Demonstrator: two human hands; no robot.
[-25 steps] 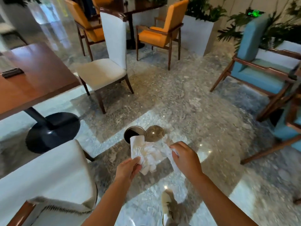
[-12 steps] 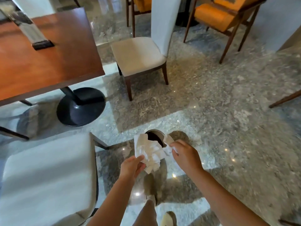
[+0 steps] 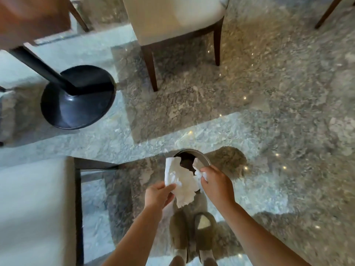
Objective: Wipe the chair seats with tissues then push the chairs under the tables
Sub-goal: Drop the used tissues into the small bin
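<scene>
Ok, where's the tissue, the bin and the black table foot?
tissue (image 3: 180, 181): head view, middle of the crumpled white sheet.
bin (image 3: 204, 159): head view, right side of its metal rim.
black table foot (image 3: 80, 104): head view, top of the round base.

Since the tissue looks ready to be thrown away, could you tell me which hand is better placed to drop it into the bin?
Probably the right hand: it pinches the tissue at the bin's rim; the left hand is nearer the person.

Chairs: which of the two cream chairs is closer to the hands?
The chair at lower left, beside the left hand. The other chair stands farther off at the top, beyond the bin.
</scene>
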